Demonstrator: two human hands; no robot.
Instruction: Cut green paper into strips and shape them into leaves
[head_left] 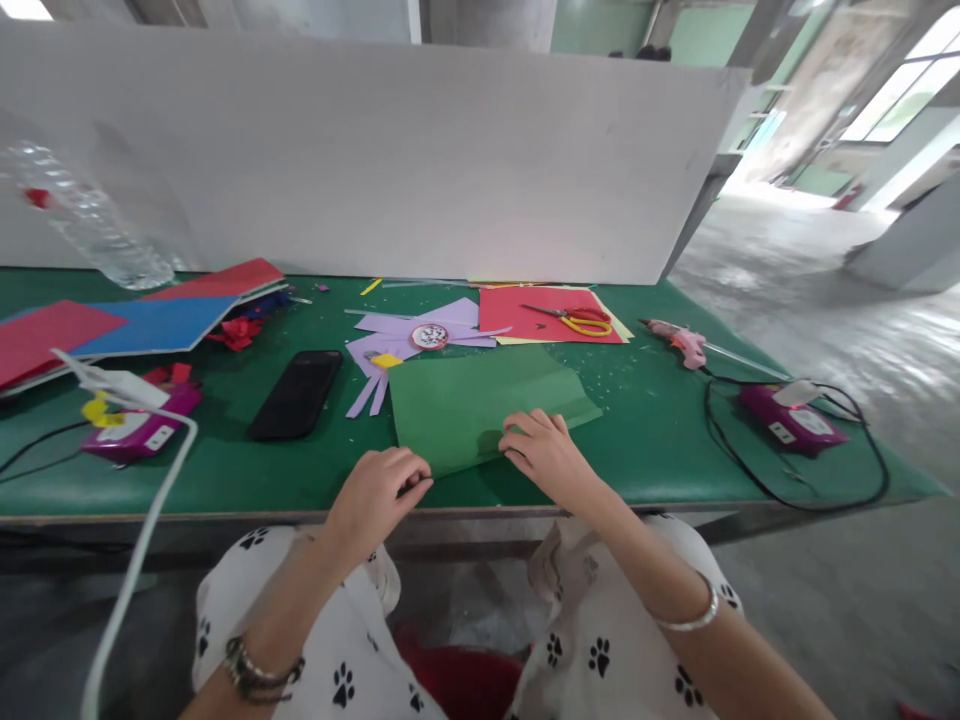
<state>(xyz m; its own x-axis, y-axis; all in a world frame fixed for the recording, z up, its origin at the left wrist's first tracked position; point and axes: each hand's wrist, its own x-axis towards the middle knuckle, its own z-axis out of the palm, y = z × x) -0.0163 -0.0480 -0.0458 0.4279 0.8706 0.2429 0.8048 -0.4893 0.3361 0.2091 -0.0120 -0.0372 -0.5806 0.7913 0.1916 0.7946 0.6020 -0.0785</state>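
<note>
A sheet of green paper (480, 400) lies in front of me, its near edge lifted slightly at the table's front. My left hand (386, 485) pinches that edge near its left corner. Farther right along the same edge, my right hand (544, 452) grips the paper with curled fingers. Just beyond the sheet are lilac paper strips (375, 395) and a round patterned piece (430, 337), with a small yellow paper piece (387, 361) beside them. Yellow-and-red-handled scissors (586, 320) rest on red paper (510, 308) behind the green sheet.
A black phone (296, 395) lies to the left, near a purple power socket (146, 425) with a white cable. Coloured boards (161, 325) and a plastic bottle (90, 220) stand farther left. On the right are a pink glue gun (679, 342) and another purple socket (793, 418). A white panel (360, 150) borders the back.
</note>
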